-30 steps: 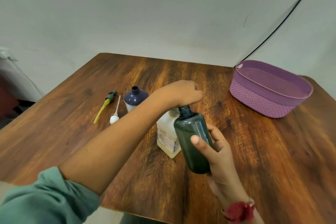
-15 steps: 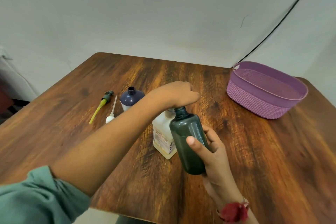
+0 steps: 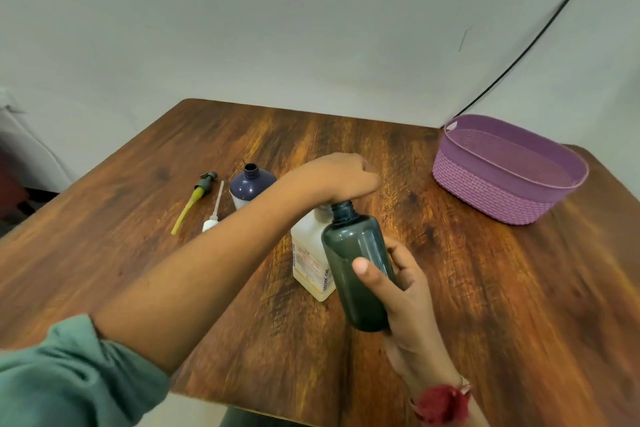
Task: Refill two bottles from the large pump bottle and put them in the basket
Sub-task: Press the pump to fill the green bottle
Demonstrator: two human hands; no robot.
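Observation:
The large pump bottle (image 3: pixel 309 255), white with a label, stands mid-table. My left hand (image 3: pixel 341 177) covers its pump head with curled fingers, so the pump is hidden. My right hand (image 3: pixel 407 302) grips a dark green bottle (image 3: pixel 353 253), uncapped and tilted, with its open neck just under my left hand. A navy bottle (image 3: pixel 251 184), also uncapped, stands behind my left forearm. The purple basket (image 3: pixel 491 191) sits at the far right with nothing visible inside.
Two loose pump tops lie left of the navy bottle: a green and yellow one (image 3: pixel 195 198) and a white one (image 3: pixel 213 215). The wooden table (image 3: pixel 519 288) ends close to me. A black cable runs down the wall behind the basket.
Both hands and the bottles keep their places; only the camera view shifts slightly.

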